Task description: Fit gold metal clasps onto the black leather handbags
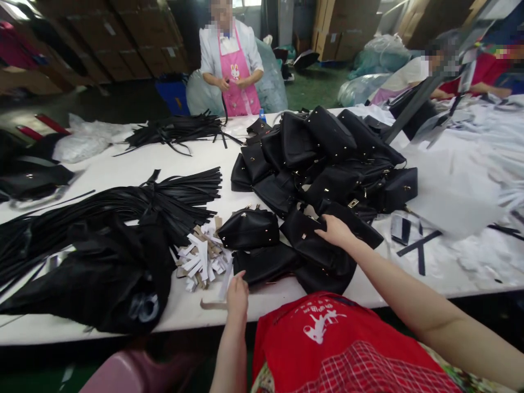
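Observation:
My right hand point(336, 231) grips the upper edge of a black handbag point(303, 236) with a small gold clasp, which leans on the pile in front of me. My left hand point(237, 295) is closed at the near left corner of another black bag point(264, 266) lying flat. A pale strip point(226, 281) shows right beside its fingertips; whether they pinch the strip or the bag's edge I cannot make out. Just beyond, a small black handbag point(249, 229) with gold studs rests on its side.
Black handbags point(331, 136) are heaped behind. To the left lie paper strips point(201, 256), bundled black straps point(172, 196) and a black sack point(118, 273). More straps point(176, 131) lie farther back. A person in a pink apron point(237, 71) stands across the white table point(102, 172).

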Motion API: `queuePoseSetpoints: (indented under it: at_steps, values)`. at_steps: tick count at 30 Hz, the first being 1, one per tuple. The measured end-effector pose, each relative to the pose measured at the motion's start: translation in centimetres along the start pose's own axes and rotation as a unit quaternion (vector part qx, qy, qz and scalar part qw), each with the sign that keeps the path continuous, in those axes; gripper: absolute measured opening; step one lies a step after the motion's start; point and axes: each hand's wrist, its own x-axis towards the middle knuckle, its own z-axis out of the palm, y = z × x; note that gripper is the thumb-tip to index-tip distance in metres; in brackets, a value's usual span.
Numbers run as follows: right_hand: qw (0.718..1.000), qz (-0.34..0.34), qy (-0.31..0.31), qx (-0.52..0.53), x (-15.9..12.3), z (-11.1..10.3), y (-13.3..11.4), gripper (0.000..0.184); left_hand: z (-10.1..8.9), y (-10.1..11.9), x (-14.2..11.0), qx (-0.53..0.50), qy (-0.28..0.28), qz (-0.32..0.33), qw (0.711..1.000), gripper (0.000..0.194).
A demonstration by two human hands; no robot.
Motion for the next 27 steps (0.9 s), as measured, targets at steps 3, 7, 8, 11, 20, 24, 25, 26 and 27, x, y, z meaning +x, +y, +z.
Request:
queuePoseSetpoints:
  at_steps: [3, 7, 8, 11, 20, 24, 25, 26, 27]
  values:
    - [0.997, 0.006, -0.075, 0.026, 0.4, 1.7, -0.8, 0.048, 3.3, 2.3, -3.5, -0.016, -0.071, 0.027, 0.997, 0.045]
    - [0.982, -0.014, -0.168, 0.086, -0.6, 1.3, -2.1, 0.032, 4.7, 6.5, -7.8, -0.009, -0.135, 0.06, 0.989, 0.034]
    - [0.977, -0.027, -0.186, 0.104, -1.0, 0.6, -2.3, 0.029, 4.6, 7.8, -8.8, 0.004, -0.144, 0.082, 0.986, 0.031]
    - [0.963, -0.065, -0.211, 0.151, -2.7, -2.8, -2.5, 0.033, 4.5, 12.0, -11.3, 0.097, -0.16, 0.22, 0.957, 0.025]
    - [0.919, -0.115, -0.233, 0.298, -6.5, -12.4, -2.3, 0.05, 7.2, 19.4, -13.0, 0.2, -0.102, 0.455, 0.861, 0.022]
    - [0.924, -0.123, -0.22, 0.287, -6.8, -12.7, -2.5, 0.049, 7.9, 20.4, -12.5, 0.22, -0.138, 0.457, 0.851, 0.017]
    - [0.928, -0.119, -0.214, 0.281, -6.9, -12.7, -2.5, 0.049, 8.0, 20.6, -12.4, 0.224, -0.146, 0.453, 0.851, 0.016]
    - [0.931, -0.116, -0.208, 0.276, -7.0, -12.6, -2.5, 0.049, 8.1, 20.7, -12.3, 0.227, -0.152, 0.449, 0.851, 0.016]
    - [0.934, -0.113, -0.204, 0.271, -7.1, -12.6, -2.5, 0.049, 8.2, 20.8, -12.2, 0.228, -0.156, 0.444, 0.852, 0.015]
